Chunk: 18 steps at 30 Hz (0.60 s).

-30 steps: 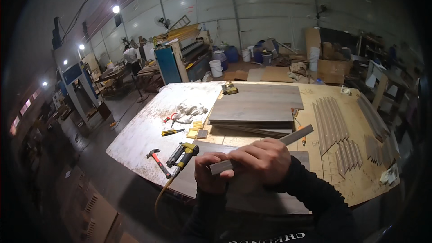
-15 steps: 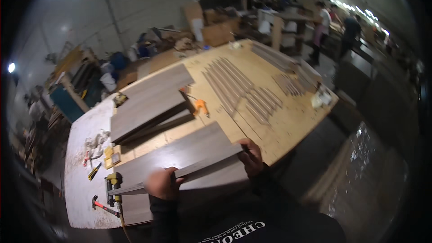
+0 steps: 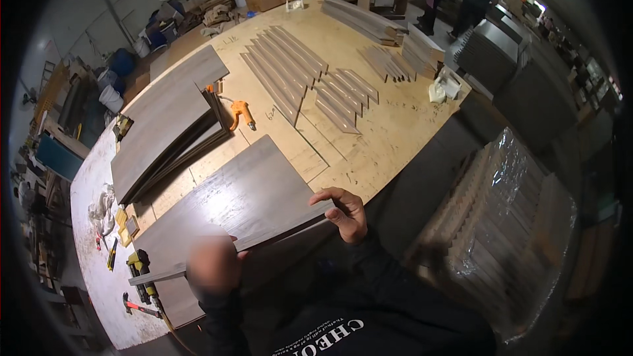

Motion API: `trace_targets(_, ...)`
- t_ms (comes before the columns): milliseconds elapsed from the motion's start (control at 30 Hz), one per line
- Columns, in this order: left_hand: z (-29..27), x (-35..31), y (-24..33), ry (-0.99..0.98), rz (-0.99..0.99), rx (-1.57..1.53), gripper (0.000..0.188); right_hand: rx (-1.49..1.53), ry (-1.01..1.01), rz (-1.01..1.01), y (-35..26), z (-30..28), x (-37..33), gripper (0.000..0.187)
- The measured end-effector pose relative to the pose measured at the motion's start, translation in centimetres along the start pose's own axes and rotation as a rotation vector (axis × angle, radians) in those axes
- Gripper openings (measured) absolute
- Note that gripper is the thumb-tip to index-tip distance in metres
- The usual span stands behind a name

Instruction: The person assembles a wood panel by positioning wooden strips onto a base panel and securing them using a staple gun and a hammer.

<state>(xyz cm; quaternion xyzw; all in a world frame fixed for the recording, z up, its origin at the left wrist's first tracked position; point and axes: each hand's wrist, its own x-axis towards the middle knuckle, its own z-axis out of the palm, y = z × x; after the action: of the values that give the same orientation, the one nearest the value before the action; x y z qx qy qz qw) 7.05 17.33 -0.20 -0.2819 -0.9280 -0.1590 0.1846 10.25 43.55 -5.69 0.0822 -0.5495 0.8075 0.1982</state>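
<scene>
**Lowered Beside the Board, Held in Both Hands**

Holding the wood strip [image 3: 283, 232] low along the near side of the grey-brown board [image 3: 224, 184], after slanting it in the air a second ago. Cannot tell whether touching the board there or just apart. Overlapping the nail gun [image 3: 140, 267] in view at its left end, just beyond the hammer [image 3: 144, 309].

Clasping it with the left hand [image 3: 214, 264], with fingertips at both sides; otherwise too blurred to tell. Reaching around its right end with the right hand [image 3: 348, 214], with thumb and forefinger curved apart, less tightly curled than half a second ago. Cannot tell whether pinching.

Turned farther right than in both earlier views, now taking in more of the stacked wood [image 3: 488, 237] at the right. Wrapped, that stack, in clear plastic [image 3: 504, 151]. Standing over by the wall, a white bucket [image 3: 111, 99] and a blue barrel [image 3: 122, 62]; too far off to tell the contents. Left at the table corner, a white bag [image 3: 446, 86], also impossible to see into.
</scene>
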Motion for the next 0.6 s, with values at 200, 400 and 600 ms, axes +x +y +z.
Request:
trace_targets(200,0.4,-0.4,-2.9,-0.059,-0.054,-0.004,0.033,-0.016,0.168,0.083,4.5,1.5,0.4,0.024)
trace_targets(400,0.6,0.1,-4.5,-0.032,-0.133,-0.024,0.036,-0.09,0.176,-0.001,6.4,2.9,2.0,0.019)
trace_targets(600,-3.2,-10.6,-14.0,0.634,-0.486,-0.041,0.029,-0.433,0.163,-0.288,7.5,4.1,2.0,0.013)
